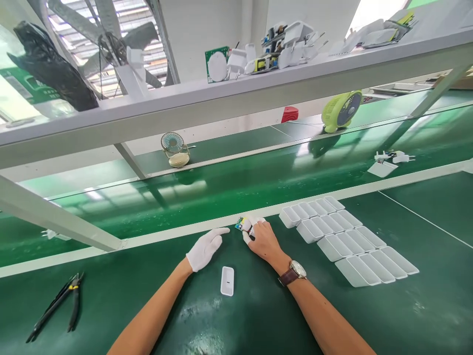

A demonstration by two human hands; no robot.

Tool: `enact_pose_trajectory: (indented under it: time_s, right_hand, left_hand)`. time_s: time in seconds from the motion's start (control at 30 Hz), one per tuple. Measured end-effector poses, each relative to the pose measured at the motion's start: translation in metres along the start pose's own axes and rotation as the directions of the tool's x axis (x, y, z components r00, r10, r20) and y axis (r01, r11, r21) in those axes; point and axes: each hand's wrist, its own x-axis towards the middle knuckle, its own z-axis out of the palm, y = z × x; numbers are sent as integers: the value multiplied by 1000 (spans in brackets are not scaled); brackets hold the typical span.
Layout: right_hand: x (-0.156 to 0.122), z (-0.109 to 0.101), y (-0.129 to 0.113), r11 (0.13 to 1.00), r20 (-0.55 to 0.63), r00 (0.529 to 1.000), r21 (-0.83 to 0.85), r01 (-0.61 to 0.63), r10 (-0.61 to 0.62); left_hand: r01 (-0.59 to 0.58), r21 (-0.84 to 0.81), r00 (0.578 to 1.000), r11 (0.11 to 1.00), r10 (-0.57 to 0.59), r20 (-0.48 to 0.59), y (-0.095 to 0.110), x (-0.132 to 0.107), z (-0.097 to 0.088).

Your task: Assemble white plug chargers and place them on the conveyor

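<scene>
At the tips of the right grip (266,241), within its pinch, a circuit board (241,224)

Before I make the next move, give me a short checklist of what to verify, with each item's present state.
1. Left hand apart from the circuit board: ok, a gap shows.
2. Right hand gripping the board firmly: cannot tell, the fingers hide the contact.
3. Full glove on each hand: not ok, the right hand's back is bare.
4. Single white shell lying apart from both hands: ok, between the forearms.
5. Pliers away from both hands: ok, at far left.
</scene>
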Motion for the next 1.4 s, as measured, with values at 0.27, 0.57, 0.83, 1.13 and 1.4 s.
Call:
enact_pose_trajectory:
  time_s: [0.27,0.57,0.83,1.13,1.4]
  right_hand:
    - [-2,-1,0,999,-31,1000,48,5,-3]
    - [-1,-5,-4,984,-60,998,179,-13,24]
    - [-5,-35,-53,823,-46,996,562,84,-70]
    - [-22,-58,-95,733,-51,938,611,301,-343]
    - [-21,-60,-92,748,42,885,555,365,-463]
  left_hand:
    - [83,288,991,954,-110,80,-2,-56,32]
    - [185,288,964,940,-116,-240,11,-60,39]
    - [211,248,864,945,-63,-499,-8,-70,10]
    - [122,368,831,922,108,-546,-39,-73,15]
    - [2,489,853,872,254,-456,-48,-75,19]
